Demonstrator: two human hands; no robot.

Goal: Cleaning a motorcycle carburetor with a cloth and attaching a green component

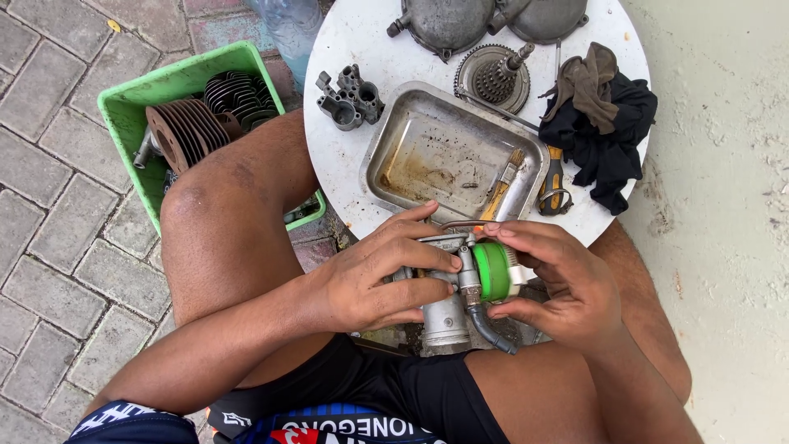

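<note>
Two bare hands hold one metal carburettor [448, 288] over the person's lap, at 6 o'clock from the round white table [362, 33].

Left hand [370, 279]: fingers closed around the carburettor's grey body from 9 o'clock, thumb on top.

Right hand [567, 288]: fingertips pinched on the green round cap [491, 270] at the carburettor's 3 o'clock end, thumb below, forefinger above.

Carburettor: long axis about level across the view, cap end pointing to 3 o'clock; a cylindrical throat projects toward 6 o'clock; a short black hose [491, 333] curves off toward 5 o'clock.

On the table:
- steel tray [394, 140], oil-stained, at 12 o'clock from the hands; a paintbrush [501, 185] lies on its 5 o'clock corner, bristles toward 12 o'clock.
- small cast metal part [349, 99], at 10 o'clock of the tray.
- gear cluster [496, 78], at 1 o'clock of the tray.
- two grey engine covers [448, 20], far edge.
- dark rags [604, 123], at 3 o'clock; orange-handled tool [555, 185] just beside them.

On the paving, 10 o'clock: green plastic crate [123, 107] holding finned engine cylinders [185, 131].
</note>
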